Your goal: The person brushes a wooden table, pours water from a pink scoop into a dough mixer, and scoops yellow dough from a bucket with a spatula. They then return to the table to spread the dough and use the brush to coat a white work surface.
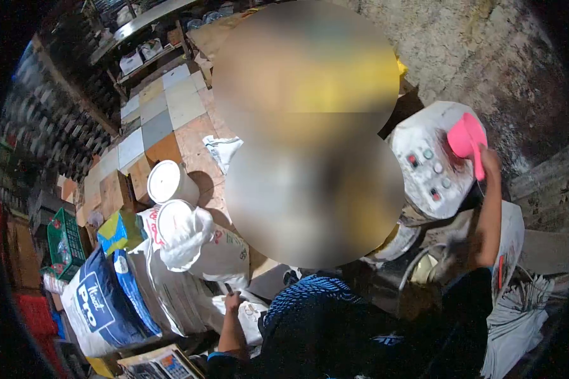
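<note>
At the right, my right hand (pixel 490 163) is closed on the handle of a pink scoop (pixel 466 136). The scoop is over the top part of a white, stained machine panel (pixel 437 165) with several round buttons. My left hand (pixel 232 301) is low at centre left, its fingers closed in front of the white sacks (pixel 186 303); a small dark bit shows above it, too small to name. A large blurred patch hides the middle of the view between my hands.
White tubs (pixel 165 182) stand beside the sacks at left. A blue and white bag (pixel 95 303) leans near a green crate (pixel 66 243). Tiled floor (pixel 158 129) runs toward a shelf at the back. A rough wall (pixel 487 57) and stacked white sacks (pixel 518 322) are at right.
</note>
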Motion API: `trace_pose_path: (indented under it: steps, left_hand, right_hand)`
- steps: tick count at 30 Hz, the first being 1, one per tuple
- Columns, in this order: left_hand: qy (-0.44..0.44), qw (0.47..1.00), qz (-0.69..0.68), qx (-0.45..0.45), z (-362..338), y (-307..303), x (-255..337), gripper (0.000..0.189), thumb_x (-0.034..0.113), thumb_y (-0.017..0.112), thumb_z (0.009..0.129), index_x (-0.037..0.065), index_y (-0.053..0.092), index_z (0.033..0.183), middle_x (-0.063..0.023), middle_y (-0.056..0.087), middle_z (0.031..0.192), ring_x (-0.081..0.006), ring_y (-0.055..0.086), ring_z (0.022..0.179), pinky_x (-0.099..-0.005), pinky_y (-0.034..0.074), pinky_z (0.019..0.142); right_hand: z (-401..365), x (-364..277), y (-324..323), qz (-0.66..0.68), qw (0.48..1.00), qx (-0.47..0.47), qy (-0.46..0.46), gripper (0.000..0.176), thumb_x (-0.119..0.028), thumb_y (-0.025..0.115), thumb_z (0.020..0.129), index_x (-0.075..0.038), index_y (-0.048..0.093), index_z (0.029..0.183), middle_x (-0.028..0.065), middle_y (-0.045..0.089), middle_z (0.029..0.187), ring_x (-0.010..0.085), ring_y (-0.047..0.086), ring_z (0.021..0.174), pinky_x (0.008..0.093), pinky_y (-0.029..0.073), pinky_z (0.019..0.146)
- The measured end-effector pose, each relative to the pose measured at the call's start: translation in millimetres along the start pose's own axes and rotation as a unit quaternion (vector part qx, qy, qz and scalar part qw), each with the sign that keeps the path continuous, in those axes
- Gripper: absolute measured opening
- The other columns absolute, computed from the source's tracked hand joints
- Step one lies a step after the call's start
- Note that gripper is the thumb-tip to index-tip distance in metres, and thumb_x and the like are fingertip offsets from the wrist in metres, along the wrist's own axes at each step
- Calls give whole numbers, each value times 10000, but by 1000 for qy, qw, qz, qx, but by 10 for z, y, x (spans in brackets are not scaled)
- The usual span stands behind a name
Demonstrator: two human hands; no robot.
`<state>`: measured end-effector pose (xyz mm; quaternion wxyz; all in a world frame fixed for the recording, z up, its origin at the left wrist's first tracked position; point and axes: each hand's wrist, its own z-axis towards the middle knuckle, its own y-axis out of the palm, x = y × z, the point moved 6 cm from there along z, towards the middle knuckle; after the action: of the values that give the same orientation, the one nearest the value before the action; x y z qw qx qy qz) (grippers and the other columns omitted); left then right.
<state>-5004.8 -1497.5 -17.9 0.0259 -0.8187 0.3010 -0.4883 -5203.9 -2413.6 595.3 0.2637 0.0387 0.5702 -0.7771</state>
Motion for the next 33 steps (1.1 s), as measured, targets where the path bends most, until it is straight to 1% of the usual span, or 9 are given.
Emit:
trace_pose_path:
  steps: [5,11,13,21,23,25,26,28,33]
  left_hand:
    - [-137,976,-169,3,1115,269,952,267,225,541,743,13,538,905,-124,590,758,-174,562,569,-252,442,533]
    - [-71,976,-190,-79,1950,144,2639,194,120,539,789,30,488,953,-93,574,780,-111,516,605,-206,425,516]
    - [-49,982,-171,-59,2240,-86,2942,221,117,547,787,23,473,972,-91,571,773,-107,519,616,-199,425,512]
    - [28,992,93,-84,3312,-922,2777,229,264,560,762,62,556,870,-86,622,744,-124,595,691,-224,444,560]
    - [-27,970,203,-134,3657,-854,2628,156,241,541,767,105,571,839,-71,611,686,-148,592,642,-251,449,554]
    - [524,703,481,-23,3841,-689,2616,125,181,478,790,132,583,836,-58,444,531,-198,465,491,-339,391,431]
    - [520,657,546,1,3881,-569,2823,169,194,463,805,127,594,887,-96,531,644,-211,527,585,-345,412,474]
    - [315,910,226,-148,4228,-253,2821,242,246,466,796,113,600,948,-155,590,875,-251,577,774,-343,448,580]
    - [124,939,188,-260,3996,882,3257,382,358,540,740,42,590,949,-174,594,785,-288,573,774,-346,456,681]
  right_hand:
    - [-1032,-1772,-654,60,931,274,-236,319,-215,487,807,5,515,1037,157,534,862,274,521,807,343,397,755]
    - [-1751,-3346,1265,339,892,-209,-215,190,-56,575,672,-4,525,847,142,546,796,251,532,769,328,424,682]
    - [-1875,-3661,1933,241,894,-118,-358,200,-65,593,640,-19,524,822,158,525,791,310,520,789,361,424,681]
    - [-1149,-3008,3788,167,911,-316,206,366,-231,579,724,52,487,937,219,541,721,354,541,668,420,431,593]
    - [-1064,-3013,3871,63,943,-299,132,352,-215,551,753,53,485,972,224,550,751,342,551,690,410,435,595]
    - [-1183,-3010,3816,-103,958,-266,37,309,-189,492,807,45,489,1008,225,564,794,326,563,727,398,438,595]
    - [-1249,-3046,3661,-178,954,-240,19,281,-179,461,831,37,494,1008,221,569,808,323,566,741,395,437,594]
    - [-1553,-3155,3283,-154,979,-132,-20,284,-176,454,828,63,477,978,196,569,774,333,574,682,394,454,564]
    - [-2911,-2999,3045,512,837,-58,184,186,-229,469,837,-91,438,716,12,367,471,107,323,350,241,314,366]
